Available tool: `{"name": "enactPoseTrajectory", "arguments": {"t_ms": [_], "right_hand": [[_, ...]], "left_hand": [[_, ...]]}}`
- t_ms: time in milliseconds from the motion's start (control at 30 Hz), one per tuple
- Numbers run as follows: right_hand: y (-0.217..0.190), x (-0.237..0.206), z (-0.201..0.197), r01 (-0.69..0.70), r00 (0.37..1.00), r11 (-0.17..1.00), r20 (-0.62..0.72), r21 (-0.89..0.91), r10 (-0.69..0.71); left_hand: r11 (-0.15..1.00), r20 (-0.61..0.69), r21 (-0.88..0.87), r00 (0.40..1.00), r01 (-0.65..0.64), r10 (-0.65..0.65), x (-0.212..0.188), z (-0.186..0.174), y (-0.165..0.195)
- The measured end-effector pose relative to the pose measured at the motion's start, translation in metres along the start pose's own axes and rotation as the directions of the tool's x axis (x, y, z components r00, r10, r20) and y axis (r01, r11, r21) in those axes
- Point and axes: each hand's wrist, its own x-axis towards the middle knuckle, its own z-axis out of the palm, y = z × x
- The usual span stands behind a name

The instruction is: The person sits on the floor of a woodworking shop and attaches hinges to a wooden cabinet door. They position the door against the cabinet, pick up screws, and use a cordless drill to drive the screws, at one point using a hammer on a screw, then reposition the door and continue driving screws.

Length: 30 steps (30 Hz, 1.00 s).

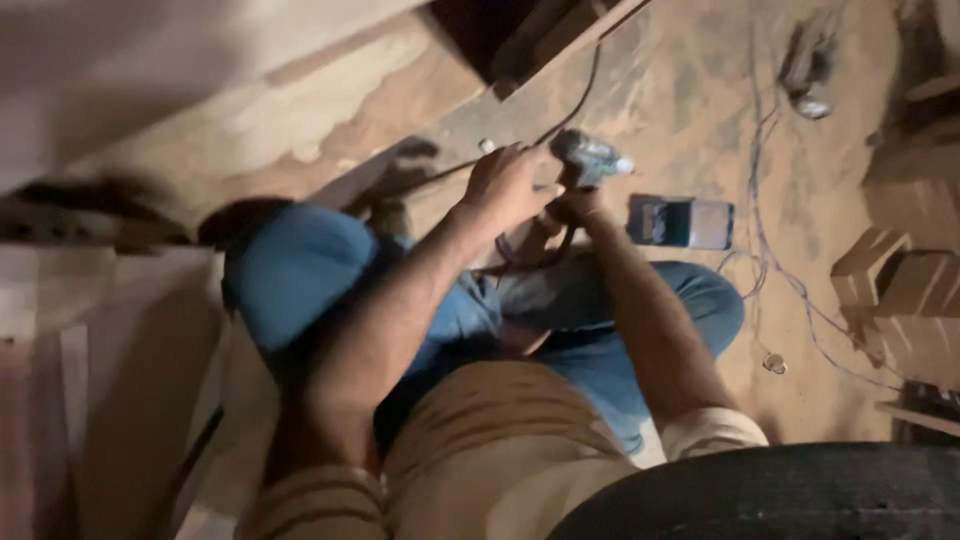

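I count two hands of mine: the left hand (508, 188) and the right hand (575, 205). Between them there is one power tool (590, 157), with one dark cord (575, 100) running off it. One flat grey box (681, 222) lies on the floor (700, 90). A few wooden blocks (890, 275) sit at my right, blurred together, at least three. One small round fitting (775, 363) lies near my knee.

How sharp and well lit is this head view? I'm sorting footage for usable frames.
Head view: dim warm light, motion blur throughout; the left hand and power tool smear, the wood at upper left is soft and washed out, and deep shadow fills the top centre.
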Motion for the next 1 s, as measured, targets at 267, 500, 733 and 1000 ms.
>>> {"name": "enactPoseTrajectory", "arguments": {"t_ms": [267,500,733,1000], "right_hand": [[0.017,0.0,0.004,-0.248,0.954,0.966,-0.188,-0.068,0.232],[0.033,-0.005,-0.006,0.311,0.611,0.95,-0.769,0.019,-0.185],[0.054,-0.004,-0.024,0.263,0.685,0.921,-0.618,-0.286,-0.387],[0.061,0.012,-0.009,0.062,0.972,0.966,-0.204,-0.252,-0.116]], "left_hand": [[0.995,0.035,0.059,0.996,0.079,-0.081,0.003,0.003,-0.014],[0.996,0.076,0.067,0.995,0.059,-0.064,0.004,0.002,-0.015],[0.989,0.158,0.037,0.976,0.144,-0.148,0.0,0.009,-0.026],[0.998,-0.333,0.049,0.943,0.025,-0.008,0.016,-0.015,-0.058]]}}
